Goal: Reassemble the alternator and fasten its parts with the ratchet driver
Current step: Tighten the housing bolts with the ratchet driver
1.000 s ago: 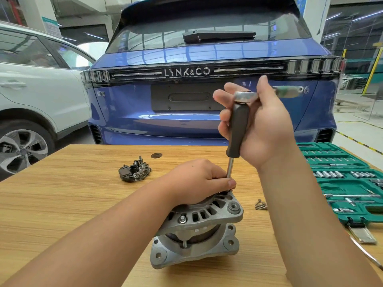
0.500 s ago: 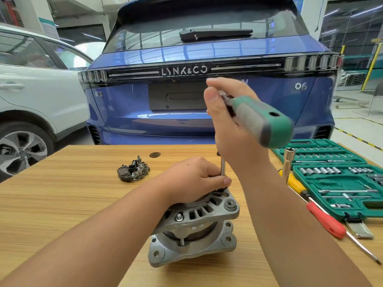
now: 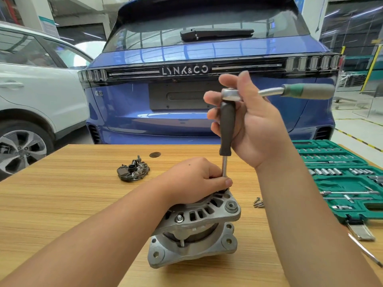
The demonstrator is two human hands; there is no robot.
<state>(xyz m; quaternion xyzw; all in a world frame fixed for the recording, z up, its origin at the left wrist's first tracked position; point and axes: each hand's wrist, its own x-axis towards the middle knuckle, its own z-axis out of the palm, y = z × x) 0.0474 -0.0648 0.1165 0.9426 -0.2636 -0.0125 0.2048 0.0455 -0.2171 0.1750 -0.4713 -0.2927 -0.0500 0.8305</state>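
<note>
Alternator: stood on end near the front edge of the desk (image 3: 62, 193), a little right of its middle; alternator (image 3: 199, 230) had its two housing halves stacked, one through-bolt head showing on the near flange.
Left hand: left hand (image 3: 196, 181) lay over the top of the alternator, fingers curled, thumb and forefinger pinching the low end of the driver's shaft where it met the housing.
Right hand: right hand (image 3: 248, 125) was raised above, fingers curled loosely round the black grip of the upright driver, thumb up against the ratchet head.
Ratchet: ratchet (image 3: 298, 91) sat on top of the driver (image 3: 227, 129), its green-grey handle pointing right, level.
Change: half a second earlier the handle had swung toward the camera; a second earlier it had pointed right as now. The alternator and left hand had held their places.
Meaning: likely one full back-and-forth stroke on this fastener, so tightening was under way, not finished; how far seated the bolt was could not be told, the fingers hid it.
Around: rectifier plate (image 3: 133, 170) lay apart toward the far edge, not yet fitted; loose screws (image 3: 258, 203) just right of the alternator; green socket case (image 3: 342, 179) open along the right edge.
In the way: nothing stood in the handle's sweep; the socket case stayed well below it.
</note>
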